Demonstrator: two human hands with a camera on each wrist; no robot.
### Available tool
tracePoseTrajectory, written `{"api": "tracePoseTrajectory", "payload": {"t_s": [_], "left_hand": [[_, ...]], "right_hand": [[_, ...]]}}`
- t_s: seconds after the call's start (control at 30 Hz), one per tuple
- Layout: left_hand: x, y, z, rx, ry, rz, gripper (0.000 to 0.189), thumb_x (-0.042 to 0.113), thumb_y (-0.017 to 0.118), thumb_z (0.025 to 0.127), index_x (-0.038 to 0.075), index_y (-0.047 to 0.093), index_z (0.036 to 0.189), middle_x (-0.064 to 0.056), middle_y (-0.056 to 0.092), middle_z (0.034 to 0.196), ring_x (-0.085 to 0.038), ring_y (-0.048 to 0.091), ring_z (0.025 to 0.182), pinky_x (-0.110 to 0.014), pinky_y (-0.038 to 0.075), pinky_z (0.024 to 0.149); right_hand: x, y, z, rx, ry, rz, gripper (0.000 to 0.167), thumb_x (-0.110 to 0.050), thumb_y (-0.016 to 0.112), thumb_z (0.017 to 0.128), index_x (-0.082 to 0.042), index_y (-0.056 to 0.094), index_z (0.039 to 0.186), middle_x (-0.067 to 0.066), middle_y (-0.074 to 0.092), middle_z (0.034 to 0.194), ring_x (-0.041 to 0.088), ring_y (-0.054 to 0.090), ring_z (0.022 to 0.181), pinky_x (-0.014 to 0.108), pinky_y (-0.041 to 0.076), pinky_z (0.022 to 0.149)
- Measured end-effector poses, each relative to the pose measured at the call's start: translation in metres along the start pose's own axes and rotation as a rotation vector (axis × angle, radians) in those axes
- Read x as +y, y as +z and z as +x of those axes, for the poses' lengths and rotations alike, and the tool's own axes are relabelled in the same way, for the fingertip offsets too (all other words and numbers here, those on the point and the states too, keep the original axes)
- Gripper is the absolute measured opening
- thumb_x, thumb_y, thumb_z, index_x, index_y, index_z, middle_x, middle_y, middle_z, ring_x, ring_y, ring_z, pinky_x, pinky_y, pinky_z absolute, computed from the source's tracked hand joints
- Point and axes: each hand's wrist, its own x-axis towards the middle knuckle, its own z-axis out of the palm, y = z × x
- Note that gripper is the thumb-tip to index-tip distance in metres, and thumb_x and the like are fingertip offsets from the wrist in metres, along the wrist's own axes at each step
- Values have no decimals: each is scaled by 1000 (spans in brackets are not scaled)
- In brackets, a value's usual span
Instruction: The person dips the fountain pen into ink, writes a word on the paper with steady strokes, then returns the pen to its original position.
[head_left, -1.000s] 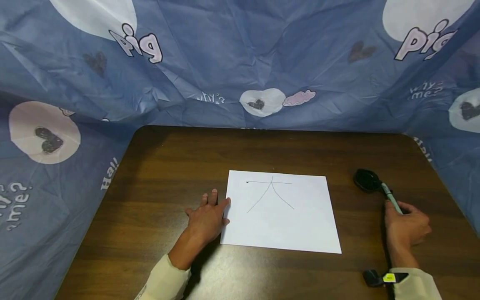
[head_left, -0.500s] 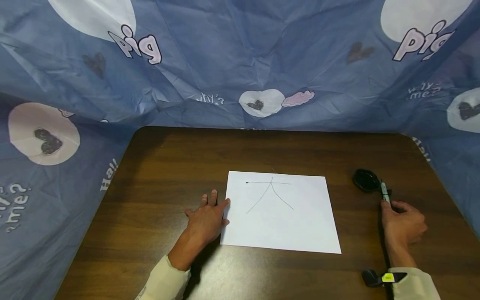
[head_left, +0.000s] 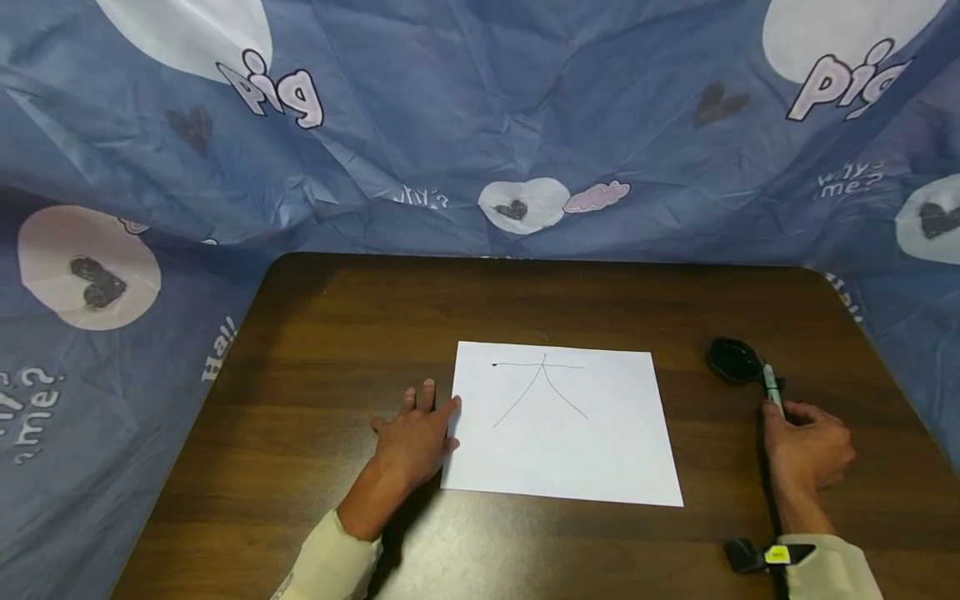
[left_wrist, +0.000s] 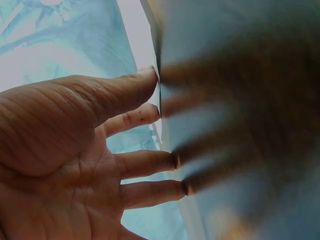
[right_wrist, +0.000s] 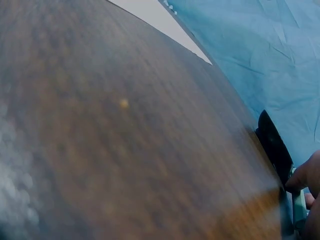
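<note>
My left hand [head_left: 412, 442] lies with its fingers spread at the left edge of a white sheet of paper [head_left: 570, 454], the thumb and index finger on the edge. In the left wrist view, the fingertips [left_wrist: 172, 161] touch the table's glossy surface. Thin dark lines drawn on the sheet form a figure like 大. My right hand [head_left: 813, 450] pinches a pale green pen [head_left: 771, 385] between thumb and fingers. Just beyond the pen's tip lies a black spoon-like utensil [head_left: 733, 360] with a rounded head. Its dark handle runs down beside the hand, partly hidden.
The brown wooden table [head_left: 360, 317] has rounded far corners. A blue printed cloth [head_left: 420, 100] hangs behind it and at both sides. A black device with a yellow label [head_left: 777, 555] sits at the right wrist.
My right hand has shifted slightly left with the pen, whose tip has swung to stand more upright in the head view, beside the black utensil. The left hand and paper have stayed put.
</note>
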Motion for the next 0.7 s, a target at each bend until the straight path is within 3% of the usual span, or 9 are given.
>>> {"api": "tracePoseTrajectory", "payload": {"t_s": [0.17, 0.4, 0.53, 0.7], "left_hand": [[-1, 0, 0, -7, -1, -2, 55, 27, 73, 91, 19, 56, 143, -26, 37, 153, -49, 39, 137, -83, 33, 83], [-1, 1, 0, -1, 2, 8, 56, 28, 74, 90, 19, 56, 143, -26, 38, 153, -48, 39, 137, -82, 34, 84], [-2, 1, -1, 3, 3, 19, 56, 29, 74, 90, 20, 56, 142, -25, 39, 153, -48, 40, 137, -82, 32, 87], [-3, 0, 1, 7, 19, 26, 56, 30, 74, 90, 21, 56, 142, -24, 40, 152, -46, 41, 137, -81, 31, 91]], "right_hand": [[0, -1, 2, -14, 9, -34, 48, -41, 69, 86, -2, 71, 114, 22, 61, 132, 47, 51, 122, 64, 38, 96], [0, -2, -3, -9, -38, -60, 62, -47, 72, 84, -3, 65, 127, 24, 62, 126, 47, 53, 118, 65, 36, 89], [-2, -5, -4, -45, -62, -67, 69, -52, 69, 85, -3, 60, 134, 25, 60, 129, 49, 50, 121, 67, 35, 91], [-6, -9, -10, -70, -181, -49, 72, -49, 67, 87, -4, 52, 142, 30, 51, 139, 54, 41, 128, 66, 29, 101]]}}
